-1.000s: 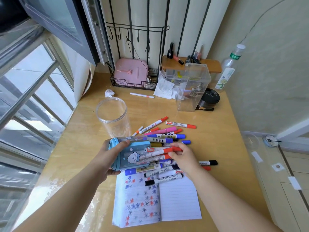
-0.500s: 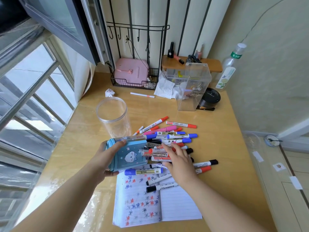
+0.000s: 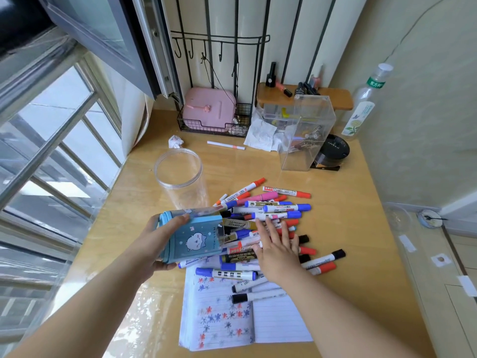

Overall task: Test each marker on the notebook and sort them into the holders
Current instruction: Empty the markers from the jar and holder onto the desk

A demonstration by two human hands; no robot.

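- Head view: the left hand (image 3: 165,244) is gripping one blue holder (image 3: 192,237), fingers curled round its base; the holder is lying tipped on its side with its mouth facing the pile of markers (image 3: 265,223).
- The right hand (image 3: 276,251) is resting flat on the pile, fingers straight and spread, holding nothing.
- The markers are lying heaped at the middle of the desk (image 3: 361,228); an exact count cannot be told, since many are overlapping. Caps are showing in red, blue, black and pink.
- One open notebook (image 3: 240,321) is lying near the front edge of the desk; three markers are lying across its top edge, and rows of red and blue marks are showing on its left page.
- One clear round holder (image 3: 180,177) is standing upright, towards the left edge, just behind the blue holder.
- One clear rectangular holder (image 3: 307,135) is standing towards the back right corner.
- One white pen (image 3: 225,145) is lying apart near the back edge.
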